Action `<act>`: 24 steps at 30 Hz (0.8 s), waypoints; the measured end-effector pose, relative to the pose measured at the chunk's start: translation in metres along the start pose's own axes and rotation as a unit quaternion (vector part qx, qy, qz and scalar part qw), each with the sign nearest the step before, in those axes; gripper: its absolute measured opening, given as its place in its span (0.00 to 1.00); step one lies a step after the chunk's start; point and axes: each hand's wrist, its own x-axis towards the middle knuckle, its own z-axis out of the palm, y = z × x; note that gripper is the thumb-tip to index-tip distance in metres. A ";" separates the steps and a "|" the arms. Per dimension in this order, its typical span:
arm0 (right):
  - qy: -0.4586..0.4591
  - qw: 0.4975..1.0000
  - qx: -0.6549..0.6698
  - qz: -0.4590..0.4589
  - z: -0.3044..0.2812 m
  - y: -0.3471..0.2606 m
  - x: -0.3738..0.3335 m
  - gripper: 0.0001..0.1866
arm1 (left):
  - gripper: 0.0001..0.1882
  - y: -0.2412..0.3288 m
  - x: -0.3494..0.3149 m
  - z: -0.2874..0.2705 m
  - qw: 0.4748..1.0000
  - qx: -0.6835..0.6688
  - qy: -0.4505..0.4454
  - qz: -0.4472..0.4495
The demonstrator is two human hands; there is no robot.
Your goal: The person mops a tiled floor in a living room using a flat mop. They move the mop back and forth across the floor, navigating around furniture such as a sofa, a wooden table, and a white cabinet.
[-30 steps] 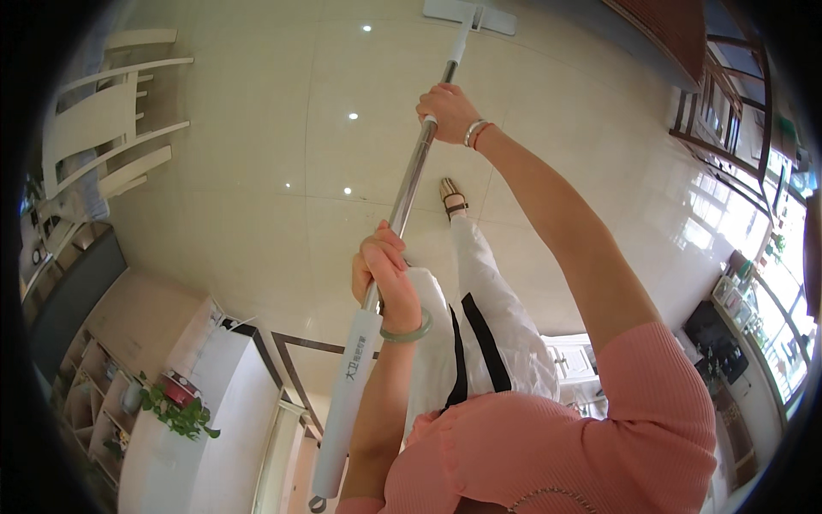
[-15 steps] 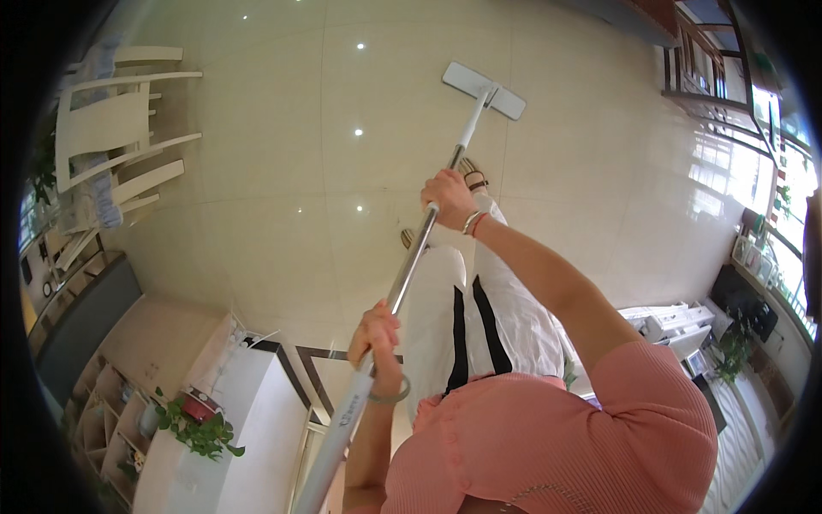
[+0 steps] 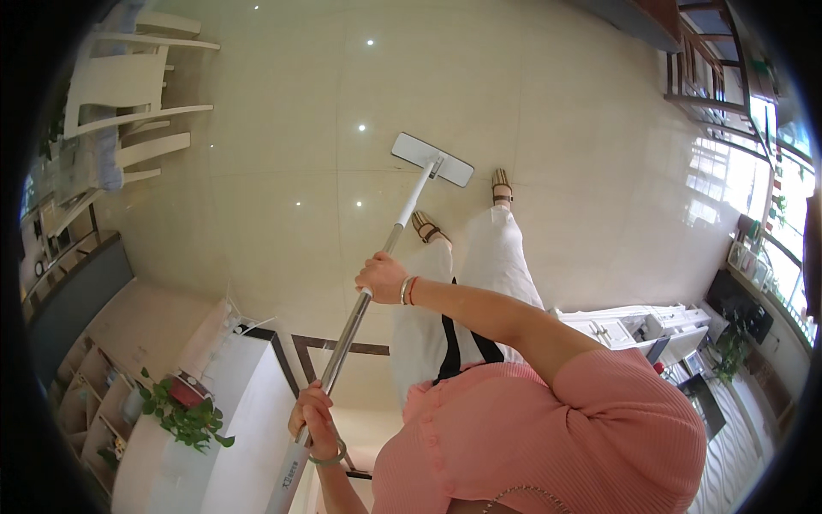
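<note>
Flat mop head [image 3: 414, 152] is sliding nearer the sandals [image 3: 502, 182], suggesting a pull stroke. Right hand [image 3: 382, 277] and left hand [image 3: 312, 420] are gripping the mop pole [image 3: 344, 340], fingers wrapped.

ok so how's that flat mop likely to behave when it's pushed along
The flat mop will probably glide easily, since its thin head appears to lie on a glossy floor. The head may swivel, as it meets the handle at a small central joint. The shiny pole looks straight and metallic, so likely stiff.
</note>
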 end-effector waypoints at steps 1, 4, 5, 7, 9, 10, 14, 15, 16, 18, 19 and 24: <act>-0.052 0.998 -0.029 -0.014 -0.008 0.001 0.001 0.03 | 0.17 -0.014 -0.007 -0.002 1.000 -0.014 0.002 0.018; -0.094 0.993 -0.064 -0.024 -0.027 0.015 -0.008 0.02 | 0.16 -0.026 -0.011 0.021 0.997 -0.054 0.019 0.051; -0.094 0.993 -0.067 -0.029 -0.034 0.025 -0.016 0.03 | 0.16 -0.024 -0.011 0.037 0.996 -0.068 0.026 0.048; -0.086 0.993 -0.078 -0.030 -0.055 0.046 -0.030 0.02 | 0.17 -0.019 -0.009 0.068 0.993 -0.103 0.035 0.035; -0.065 0.994 -0.077 -0.031 -0.081 0.069 -0.039 0.01 | 0.17 -0.008 0.002 0.103 0.990 -0.127 0.038 0.051; -0.049 0.996 -0.072 -0.034 -0.095 0.081 -0.043 0.01 | 0.18 -0.002 0.009 0.120 0.988 -0.141 0.038 0.059; -0.020 0.998 -0.057 -0.025 -0.151 0.116 -0.051 0.01 | 0.18 0.028 0.043 0.172 0.986 -0.137 0.007 0.095; -0.012 0.998 -0.051 -0.034 -0.162 0.121 -0.053 0.01 | 0.18 0.031 0.048 0.182 0.984 -0.139 0.006 0.112; -0.004 0.998 -0.044 -0.044 -0.172 0.125 -0.054 0.01 | 0.17 0.036 0.051 0.191 0.984 -0.135 0.004 0.120; 0.004 0.998 -0.039 -0.055 -0.187 0.137 -0.061 0.02 | 0.17 0.048 0.055 0.211 0.983 -0.127 -0.003 0.132; 0.005 0.997 -0.042 -0.060 -0.192 0.143 -0.063 0.02 | 0.16 0.051 0.055 0.217 0.982 -0.129 -0.016 0.137; -0.048 0.994 -0.071 -0.063 -0.200 0.152 -0.077 0.01 | 0.22 0.044 0.037 0.228 0.985 -0.134 0.011 0.111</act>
